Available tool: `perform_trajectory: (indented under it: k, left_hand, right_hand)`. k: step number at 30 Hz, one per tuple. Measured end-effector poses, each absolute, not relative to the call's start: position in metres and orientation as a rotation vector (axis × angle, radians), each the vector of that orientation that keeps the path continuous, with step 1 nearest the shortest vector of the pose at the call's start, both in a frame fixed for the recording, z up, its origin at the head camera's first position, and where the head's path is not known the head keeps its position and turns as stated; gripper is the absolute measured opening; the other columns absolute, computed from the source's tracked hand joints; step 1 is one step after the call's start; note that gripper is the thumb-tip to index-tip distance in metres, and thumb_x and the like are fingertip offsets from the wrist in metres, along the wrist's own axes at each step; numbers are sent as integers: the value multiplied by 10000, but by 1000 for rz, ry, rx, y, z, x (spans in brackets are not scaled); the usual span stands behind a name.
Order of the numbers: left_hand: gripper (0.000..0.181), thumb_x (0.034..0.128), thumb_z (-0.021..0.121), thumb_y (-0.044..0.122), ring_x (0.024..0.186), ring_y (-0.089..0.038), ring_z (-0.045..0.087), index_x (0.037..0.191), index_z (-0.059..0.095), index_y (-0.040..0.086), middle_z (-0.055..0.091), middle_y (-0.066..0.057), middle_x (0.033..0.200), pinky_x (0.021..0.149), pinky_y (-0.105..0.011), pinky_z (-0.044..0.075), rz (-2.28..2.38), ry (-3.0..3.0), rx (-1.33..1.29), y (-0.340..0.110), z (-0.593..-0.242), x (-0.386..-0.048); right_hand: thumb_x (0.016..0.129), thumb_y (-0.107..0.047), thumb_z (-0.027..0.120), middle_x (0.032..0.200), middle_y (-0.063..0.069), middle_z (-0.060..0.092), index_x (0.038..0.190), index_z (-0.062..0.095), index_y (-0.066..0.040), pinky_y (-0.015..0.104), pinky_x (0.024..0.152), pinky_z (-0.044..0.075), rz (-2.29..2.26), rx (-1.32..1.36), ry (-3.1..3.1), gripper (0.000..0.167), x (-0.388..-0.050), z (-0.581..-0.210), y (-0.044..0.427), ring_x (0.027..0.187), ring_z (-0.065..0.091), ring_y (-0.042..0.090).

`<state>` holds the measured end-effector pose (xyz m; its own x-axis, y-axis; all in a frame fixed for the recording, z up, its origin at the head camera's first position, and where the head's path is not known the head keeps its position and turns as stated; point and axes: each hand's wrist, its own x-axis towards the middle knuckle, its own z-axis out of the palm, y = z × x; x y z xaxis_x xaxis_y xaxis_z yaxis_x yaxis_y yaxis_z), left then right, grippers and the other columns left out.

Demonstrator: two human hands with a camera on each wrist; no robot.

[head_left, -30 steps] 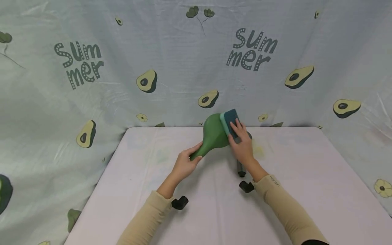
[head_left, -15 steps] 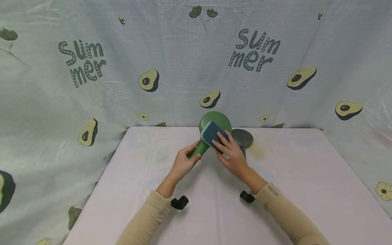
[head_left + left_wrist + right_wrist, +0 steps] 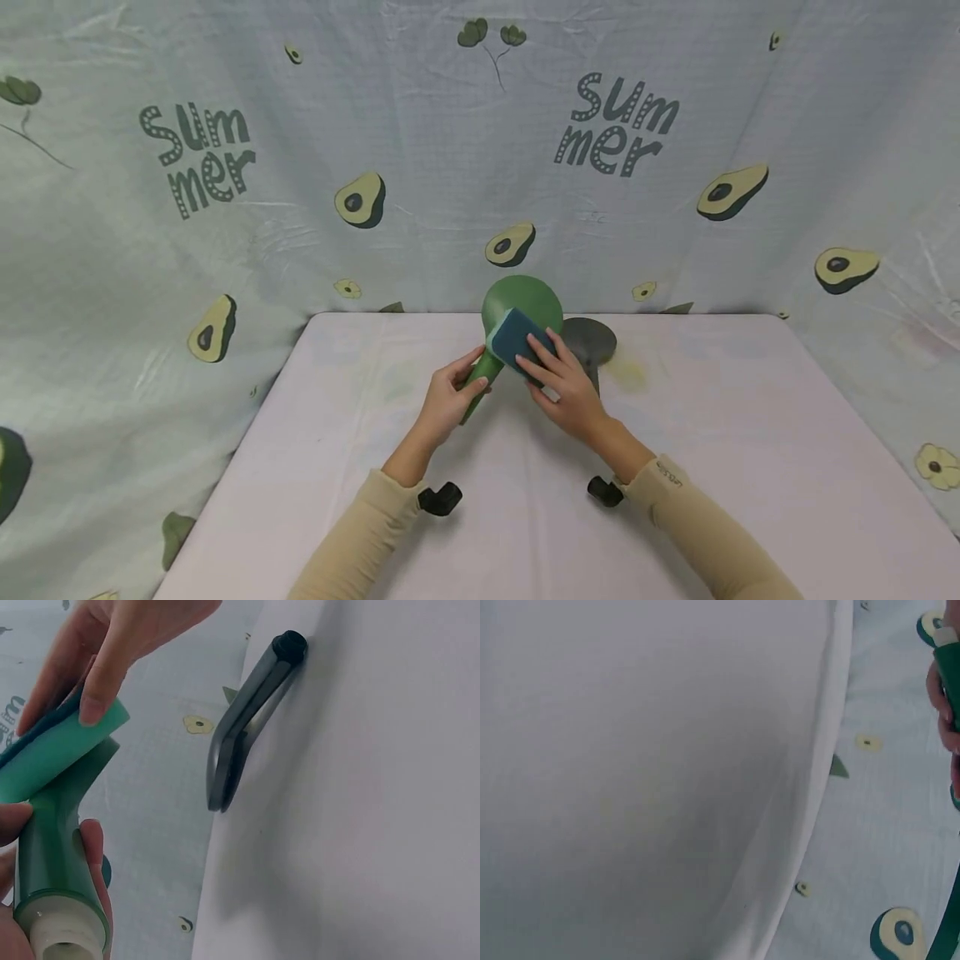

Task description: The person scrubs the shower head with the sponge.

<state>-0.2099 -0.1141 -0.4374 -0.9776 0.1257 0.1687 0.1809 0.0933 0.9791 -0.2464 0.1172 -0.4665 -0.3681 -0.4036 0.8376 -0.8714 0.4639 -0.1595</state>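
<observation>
My left hand (image 3: 442, 404) grips the handle of a green hand-held shower head (image 3: 528, 292), raised above the table with its round head pointing away. In the left wrist view the handle's hollow whitish end (image 3: 71, 926) shows. A sponge (image 3: 522, 340), teal with a dark blue scouring layer, is pinched in my right hand (image 3: 572, 392) and lies against the shower head where handle meets head. Behind my right hand, a dark grey shower head (image 3: 592, 337) rests on the table, partly hidden; the left wrist view shows its black connector end (image 3: 290, 646).
A white cloth covers the table (image 3: 457, 558); its back edge meets an upright sheet (image 3: 435, 125) printed with avocados and lettering. A black wrist camera (image 3: 441, 499) sits at the left cuff, another small black device (image 3: 604, 492) at the right one.
The sponge has slid from the right side of the green head down and left to its neck. The green shower head has turned to point more upright, uncovering the grey one.
</observation>
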Motion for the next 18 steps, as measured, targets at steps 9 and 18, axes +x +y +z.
perform_trajectory:
  k: [9, 18]
  left_hand:
    - [518, 967, 609, -88, 942, -399, 712, 1474, 518, -30, 655, -303, 1238, 866, -391, 535, -2079, -2289, -314, -117, -433, -209]
    - [497, 931, 615, -78, 887, -374, 723, 1425, 573, -36, 683, -295, 1184, 821, -325, 538, -2097, -2238, -254, -117, -438, -213]
  right_hand:
    - [881, 95, 737, 1519, 269, 447, 1365, 615, 71, 667, 1064, 355, 1176, 657, -2073, 499, -252, -458, 137, 1454, 314, 487]
    - [779, 79, 813, 1421, 284, 548, 1268, 706, 25, 657, 1047, 389, 845, 1042, -2009, 504, -243, -454, 123, 1377, 393, 553]
